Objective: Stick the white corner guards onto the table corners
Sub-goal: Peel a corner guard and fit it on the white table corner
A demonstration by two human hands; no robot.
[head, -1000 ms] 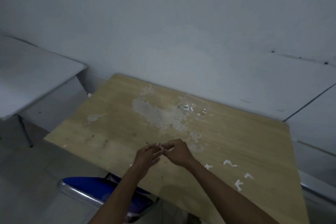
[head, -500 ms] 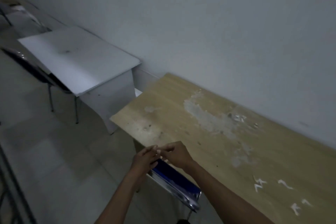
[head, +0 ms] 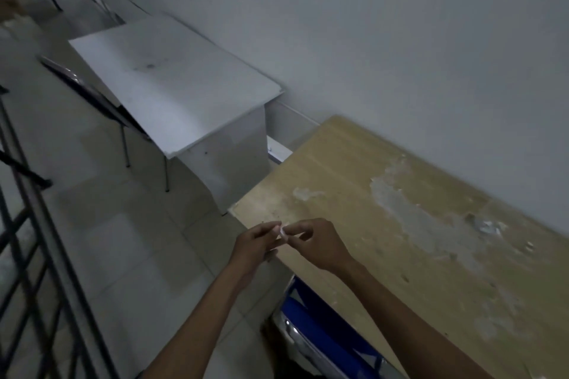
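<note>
While both hands meet just over the near edge of the wooden tabletop (head: 385, 224), the head view shows a small white corner guard (head: 284, 232) pinched between them. The left hand (head: 257, 248) holds it with fingertips pressed together from the left; the right hand (head: 317, 244) grips it with thumb and curled fingers from the right, perhaps peeling a backing, though that is too small to tell. The near-left table corner (head: 235, 209), just beyond the hands, looks bare, so no guard seems stuck there yet. The far-left corner by the wall looks bare too. The other corners lie outside the view, so most of the job appears left.
</note>
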